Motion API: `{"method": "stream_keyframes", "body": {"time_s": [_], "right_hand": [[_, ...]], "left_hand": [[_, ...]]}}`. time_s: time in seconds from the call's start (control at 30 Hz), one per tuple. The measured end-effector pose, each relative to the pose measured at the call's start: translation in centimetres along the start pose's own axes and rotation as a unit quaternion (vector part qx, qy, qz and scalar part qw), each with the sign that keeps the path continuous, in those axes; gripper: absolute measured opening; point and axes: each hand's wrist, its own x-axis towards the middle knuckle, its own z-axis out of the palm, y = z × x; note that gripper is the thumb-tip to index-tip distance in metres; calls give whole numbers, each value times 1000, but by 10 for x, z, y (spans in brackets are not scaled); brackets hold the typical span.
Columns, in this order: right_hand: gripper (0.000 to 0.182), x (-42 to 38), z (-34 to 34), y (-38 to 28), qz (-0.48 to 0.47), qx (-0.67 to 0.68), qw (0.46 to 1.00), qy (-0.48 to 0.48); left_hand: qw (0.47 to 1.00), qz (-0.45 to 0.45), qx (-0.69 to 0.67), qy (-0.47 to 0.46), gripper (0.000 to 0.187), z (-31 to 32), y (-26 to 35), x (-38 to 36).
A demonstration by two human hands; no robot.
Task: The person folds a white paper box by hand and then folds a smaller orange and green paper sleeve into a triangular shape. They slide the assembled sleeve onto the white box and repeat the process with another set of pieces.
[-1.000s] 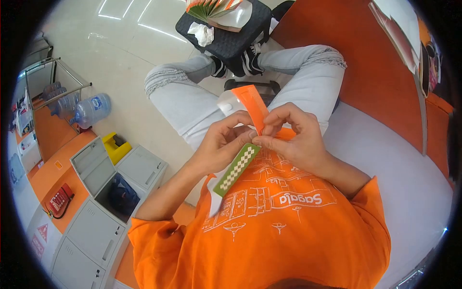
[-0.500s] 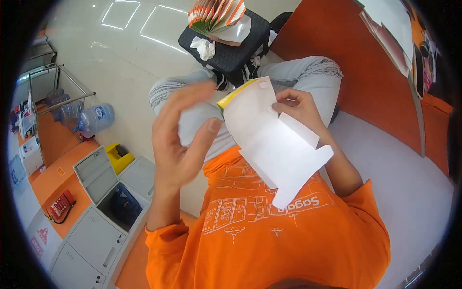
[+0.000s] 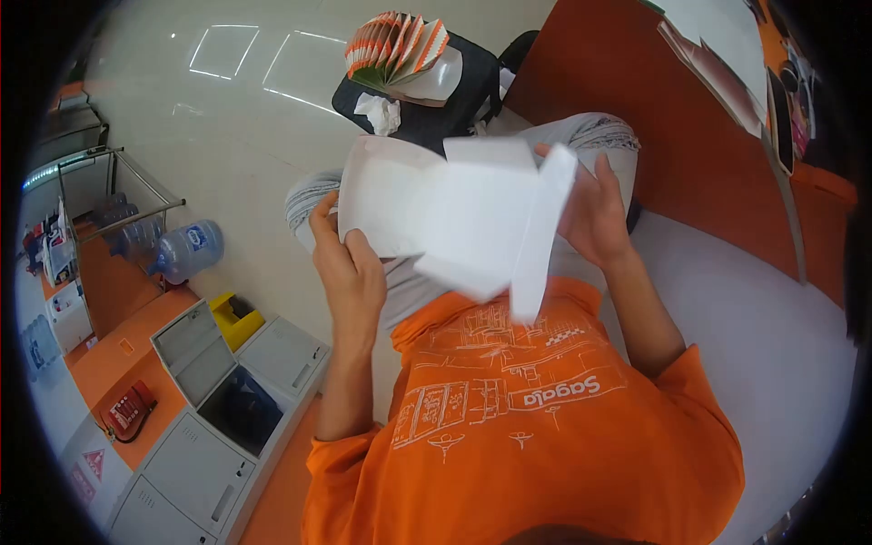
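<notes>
A partly unfolded paper carton with its white inside facing up is held over my lap, its flaps sticking out to the right and bottom. My left hand grips its left edge, thumb on the near face and fingers behind. At the right end, my right hand is open, fingers apart, with its palm beside a narrow raised flap. Part of that hand is hidden behind the carton.
A black stool ahead bears a fan of orange-and-white folded cartons and a crumpled tissue. Water bottles, an open-lidded locker and a fire extinguisher are at left. A reddish-brown panel stands at right.
My left hand has come in and taken hold of the carton's left edge. The carton has turned and moved up and left. My right hand has let go of its upper edge and opened beside the flap.
</notes>
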Motion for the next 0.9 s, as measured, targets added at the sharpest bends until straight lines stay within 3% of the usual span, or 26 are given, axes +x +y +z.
{"method": "stream_keyframes", "body": {"time_s": [0.03, 0.1, 0.13, 0.17, 0.2, 0.23, 0.27, 0.33, 0.37, 0.4, 0.47, 0.5, 0.53, 0.57, 0.63, 0.7, 0.77, 0.83, 0.87, 0.9], "right_hand": [[61, -6, 6, 4, -13, -111, 993, 44], [56, -14, 20, 16, -52, -307, 947, 85], [56, -11, 16, 18, -55, -305, 946, 89], [47, -5, 7, 20, -103, -401, 906, 88], [38, -1, 3, 19, -148, -493, 853, 87], [29, -1, 9, 13, -173, -480, 854, 100], [29, 0, 10, 6, -175, -482, 853, 99], [31, 1, 6, -4, -126, -505, 853, 40], [31, 2, 6, -5, -122, -505, 854, 37], [30, 3, 6, -6, -97, -515, 852, -19], [29, 6, 15, -12, -74, -530, 840, -85], [28, 3, 23, -14, -60, -541, 832, -108], [27, 1, 31, -15, -48, -552, 822, -130], [27, 1, 35, -15, -53, -556, 819, -134], [26, -3, 41, -12, -253, -621, 739, -65], [24, -7, 52, -18, -275, -584, 762, -50], [25, -7, 51, -23, -299, -549, 780, -44], [29, -2, 47, -19, -433, -567, 690, -121], [29, -4, 49, -21, -433, -566, 691, -123], [32, -9, 54, -25, -491, -628, 594, -114]], "left_hand": [[996, 47, -17, 79, 50, 9, -9, -1], [993, 78, -7, 93, 53, 24, -43, 0], [988, 111, 0, 106, 56, 30, -48, 1], [988, 115, -3, 101, 56, 31, -50, -5], [996, 83, -3, 19, 61, 30, -50, -18], [997, 49, -1, -61, 66, 30, -50, -26], [997, 51, -3, -59, 66, 26, -48, -23], [979, 171, 79, 76, 81, 2, -34, -19], [970, 220, 70, 70, 82, -8, -13, -12], [971, 214, 71, 75, 82, -14, 4, -8], [935, 298, 187, -44, 68, -20, 32, 5], [935, 313, 146, -80, 43, -17, 41, 12], [936, 312, 146, -73, 43, -17, 41, 13], [940, 285, 149, -109, 32, -17, 41, 17], [940, 263, 154, -155, 21, -14, 45, 23], [916, 359, 102, -145, 9, -3, 51, 19], [928, 340, 64, -139, 9, 7, 52, 15], [940, 316, 32, -127, 10, 9, 54, 13], [945, 298, 12, -135, 10, 8, 54, 13], [950, 279, -8, -142, 10, 7, 54, 12]]}}
